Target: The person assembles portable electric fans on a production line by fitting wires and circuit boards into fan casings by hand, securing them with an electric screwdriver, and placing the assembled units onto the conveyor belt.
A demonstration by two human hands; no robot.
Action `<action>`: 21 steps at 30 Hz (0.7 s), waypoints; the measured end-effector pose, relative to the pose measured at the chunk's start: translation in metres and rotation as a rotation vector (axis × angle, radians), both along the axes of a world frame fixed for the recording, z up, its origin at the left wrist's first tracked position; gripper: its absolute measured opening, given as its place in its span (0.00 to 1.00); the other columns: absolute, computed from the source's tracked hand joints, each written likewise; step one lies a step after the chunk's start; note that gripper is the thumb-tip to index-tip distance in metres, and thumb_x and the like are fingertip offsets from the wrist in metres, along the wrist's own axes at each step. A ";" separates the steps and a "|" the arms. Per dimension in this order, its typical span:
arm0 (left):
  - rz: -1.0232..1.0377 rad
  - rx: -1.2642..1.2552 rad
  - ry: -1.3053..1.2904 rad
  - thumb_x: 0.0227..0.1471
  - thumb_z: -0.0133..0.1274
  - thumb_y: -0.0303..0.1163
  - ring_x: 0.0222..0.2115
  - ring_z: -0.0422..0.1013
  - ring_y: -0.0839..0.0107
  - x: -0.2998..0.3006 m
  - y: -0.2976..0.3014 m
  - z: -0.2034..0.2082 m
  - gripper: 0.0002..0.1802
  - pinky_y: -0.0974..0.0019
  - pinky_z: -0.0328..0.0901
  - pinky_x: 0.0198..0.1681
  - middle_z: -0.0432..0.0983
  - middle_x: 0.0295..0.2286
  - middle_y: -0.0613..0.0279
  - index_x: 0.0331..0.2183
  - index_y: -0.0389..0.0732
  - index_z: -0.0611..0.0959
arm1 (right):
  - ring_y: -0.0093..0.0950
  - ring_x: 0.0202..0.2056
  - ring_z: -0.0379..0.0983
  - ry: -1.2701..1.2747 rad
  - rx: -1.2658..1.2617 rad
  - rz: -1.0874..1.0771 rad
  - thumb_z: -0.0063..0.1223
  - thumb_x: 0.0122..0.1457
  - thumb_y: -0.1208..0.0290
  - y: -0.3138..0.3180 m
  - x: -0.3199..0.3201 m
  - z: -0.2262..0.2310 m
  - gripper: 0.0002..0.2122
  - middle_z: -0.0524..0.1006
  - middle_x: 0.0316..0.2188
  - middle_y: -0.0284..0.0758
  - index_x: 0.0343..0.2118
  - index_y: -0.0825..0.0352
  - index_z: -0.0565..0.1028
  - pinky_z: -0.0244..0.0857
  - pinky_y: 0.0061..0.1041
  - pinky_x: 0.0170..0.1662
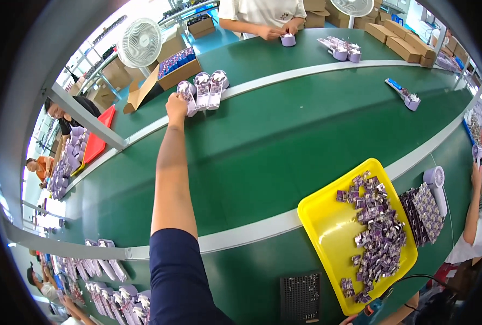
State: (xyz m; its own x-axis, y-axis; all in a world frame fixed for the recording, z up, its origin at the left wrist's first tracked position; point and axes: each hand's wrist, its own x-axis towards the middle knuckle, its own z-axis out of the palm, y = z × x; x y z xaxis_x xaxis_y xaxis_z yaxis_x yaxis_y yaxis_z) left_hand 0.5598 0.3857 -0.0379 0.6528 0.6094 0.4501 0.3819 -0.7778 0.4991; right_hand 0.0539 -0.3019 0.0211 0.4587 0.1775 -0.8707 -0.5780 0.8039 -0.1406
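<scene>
A pale purple pack lies far out on the green belt, first in a little row with two more purple packs just beside it. The left hand is stretched a long way out to it. Its fingers are bent around the near end of the pack and have hold of it. The arm has a dark blue sleeve near the shoulder.

The right hand shows only as a tiny bit at the bottom edge, close to a blue and orange tool with a black cord. You cannot tell if those fingers are open or closed.

Near that tool, a yellow tray sits on the green desk. It holds a heap of small purple and silver parts. Just to the right of the tray is a block of the same small parts standing in neat rows, and a pale purple hair dryer lies beside it.

Down at the lower left, many more purple packs lie in rows on the desk.

Across the belt, a person in a white shirt has both hands on a small purple thing. A white fan stands at the far left. Beside it is an open cardboard box.
</scene>
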 end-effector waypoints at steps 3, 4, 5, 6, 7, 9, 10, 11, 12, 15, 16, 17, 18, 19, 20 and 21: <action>-0.090 -0.187 -0.014 0.56 0.56 0.44 0.48 0.74 0.46 -0.015 0.014 0.009 0.26 0.53 0.67 0.53 0.78 0.45 0.42 0.53 0.42 0.76 | 0.34 0.42 0.73 0.992 1.560 -1.412 0.50 0.67 0.61 -0.052 -0.058 -0.053 0.12 0.72 0.41 0.42 0.42 0.66 0.74 0.74 0.42 0.42; -0.094 -0.266 -0.037 0.55 0.57 0.46 0.51 0.73 0.48 -0.027 0.027 0.021 0.32 0.55 0.65 0.55 0.76 0.49 0.42 0.57 0.42 0.73 | 0.34 0.42 0.73 1.019 1.552 -1.392 0.50 0.67 0.61 -0.051 -0.053 -0.060 0.12 0.72 0.41 0.42 0.42 0.66 0.74 0.74 0.42 0.42; -0.089 -0.382 -0.035 0.54 0.58 0.50 0.56 0.68 0.49 -0.026 0.016 0.021 0.40 0.55 0.62 0.59 0.70 0.56 0.41 0.62 0.41 0.65 | 0.31 0.34 0.70 0.470 1.094 -1.057 0.51 0.66 0.61 -0.036 -0.043 -0.052 0.12 0.71 0.36 0.40 0.44 0.65 0.72 0.69 0.37 0.35; -0.046 -0.289 -0.121 0.54 0.59 0.52 0.55 0.69 0.51 -0.052 0.027 0.026 0.44 0.55 0.65 0.57 0.71 0.55 0.40 0.63 0.40 0.63 | 0.28 0.26 0.66 0.028 0.627 -0.653 0.52 0.66 0.61 -0.018 -0.027 -0.045 0.12 0.69 0.31 0.37 0.45 0.63 0.70 0.65 0.33 0.27; -0.139 -0.161 -0.100 0.55 0.59 0.52 0.54 0.70 0.54 -0.083 0.034 0.031 0.43 0.57 0.67 0.54 0.72 0.53 0.43 0.62 0.39 0.64 | 0.25 0.19 0.62 -0.380 0.158 -0.216 0.54 0.65 0.62 -0.001 -0.013 -0.036 0.13 0.67 0.25 0.35 0.47 0.62 0.69 0.61 0.28 0.20; -0.243 -0.138 -0.026 0.55 0.59 0.51 0.52 0.71 0.57 -0.133 -0.035 0.020 0.42 0.58 0.68 0.52 0.73 0.52 0.46 0.62 0.39 0.65 | 0.22 0.11 0.58 -0.777 -0.332 0.207 0.55 0.65 0.61 0.012 -0.004 -0.039 0.15 0.65 0.20 0.32 0.49 0.60 0.66 0.56 0.23 0.12; -0.467 -0.707 0.028 0.59 0.57 0.48 0.48 0.73 0.64 -0.191 -0.100 0.055 0.36 0.63 0.70 0.47 0.76 0.49 0.53 0.60 0.37 0.67 | 0.22 0.11 0.58 -0.814 -0.296 0.186 0.56 0.64 0.61 0.009 -0.004 -0.042 0.16 0.65 0.21 0.32 0.49 0.60 0.66 0.56 0.22 0.12; -0.513 -0.602 0.035 0.61 0.55 0.46 0.48 0.73 0.67 -0.251 -0.125 0.095 0.31 0.64 0.70 0.47 0.77 0.48 0.55 0.58 0.37 0.70 | 0.21 0.11 0.57 -0.864 -0.251 0.191 0.55 0.65 0.59 0.009 -0.004 -0.044 0.16 0.65 0.21 0.31 0.50 0.60 0.65 0.55 0.21 0.11; -0.564 -0.508 0.051 0.63 0.52 0.44 0.47 0.74 0.69 -0.302 -0.146 0.121 0.26 0.66 0.70 0.47 0.79 0.46 0.57 0.55 0.36 0.74 | 0.19 0.11 0.56 -0.910 -0.213 0.194 0.54 0.66 0.58 0.009 -0.004 -0.042 0.17 0.65 0.21 0.30 0.50 0.60 0.64 0.54 0.20 0.11; -0.505 -0.375 0.072 0.65 0.49 0.41 0.45 0.75 0.72 -0.427 -0.185 0.163 0.20 0.67 0.68 0.49 0.82 0.41 0.58 0.47 0.34 0.81 | 0.19 0.12 0.57 -0.846 -0.326 0.120 0.54 0.64 0.54 0.009 -0.002 -0.031 0.21 0.65 0.21 0.30 0.51 0.60 0.62 0.56 0.18 0.12; -0.433 -0.271 0.089 0.65 0.50 0.42 0.44 0.76 0.72 -0.477 -0.186 0.168 0.21 0.68 0.67 0.49 0.82 0.40 0.59 0.48 0.34 0.81 | 0.18 0.12 0.57 -0.843 -0.372 0.137 0.50 0.65 0.55 0.015 -0.001 -0.026 0.20 0.65 0.22 0.30 0.52 0.62 0.62 0.56 0.17 0.12; -0.286 -0.233 0.131 0.64 0.51 0.42 0.46 0.75 0.69 -0.526 -0.186 0.169 0.22 0.66 0.66 0.51 0.81 0.42 0.56 0.49 0.34 0.80 | 0.18 0.12 0.57 -0.846 -0.382 0.163 0.49 0.65 0.56 0.019 -0.002 -0.023 0.20 0.65 0.22 0.30 0.52 0.63 0.61 0.56 0.16 0.13; -0.143 -0.192 0.162 0.63 0.53 0.43 0.47 0.75 0.67 -0.572 -0.187 0.164 0.23 0.65 0.66 0.52 0.81 0.44 0.54 0.51 0.35 0.79 | 0.18 0.12 0.57 -0.860 -0.395 0.184 0.48 0.65 0.58 0.022 -0.003 -0.024 0.20 0.65 0.22 0.30 0.52 0.65 0.60 0.56 0.16 0.13; -0.046 -0.031 0.197 0.61 0.54 0.44 0.50 0.73 0.63 -0.610 -0.194 0.157 0.25 0.61 0.63 0.55 0.79 0.47 0.52 0.53 0.37 0.78 | 0.18 0.12 0.57 -0.858 -0.375 0.208 0.48 0.65 0.58 0.019 -0.006 -0.024 0.20 0.65 0.22 0.30 0.52 0.65 0.60 0.56 0.16 0.13; 0.046 0.140 0.230 0.59 0.56 0.46 0.53 0.70 0.59 -0.642 -0.202 0.149 0.28 0.58 0.61 0.58 0.76 0.50 0.49 0.55 0.38 0.77 | 0.18 0.12 0.57 -0.883 -0.363 0.248 0.47 0.65 0.59 0.016 -0.005 -0.026 0.19 0.65 0.23 0.31 0.52 0.65 0.60 0.56 0.16 0.13; 0.112 0.241 0.318 0.56 0.57 0.51 0.59 0.63 0.49 -0.671 -0.201 0.133 0.36 0.51 0.56 0.62 0.68 0.56 0.42 0.60 0.41 0.72 | 0.18 0.12 0.58 -0.916 -0.361 0.278 0.46 0.65 0.61 0.016 -0.003 -0.030 0.19 0.66 0.23 0.31 0.52 0.66 0.60 0.55 0.16 0.13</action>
State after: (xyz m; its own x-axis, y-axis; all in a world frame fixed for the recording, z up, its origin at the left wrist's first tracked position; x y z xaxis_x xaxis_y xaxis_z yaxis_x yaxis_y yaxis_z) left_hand -0.1117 0.1844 0.0947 0.7183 0.5861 0.3749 0.5764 -0.8031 0.1512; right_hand 0.0513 -0.2863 -0.0092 0.9575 0.1758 -0.2288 -0.2862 0.4794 -0.8296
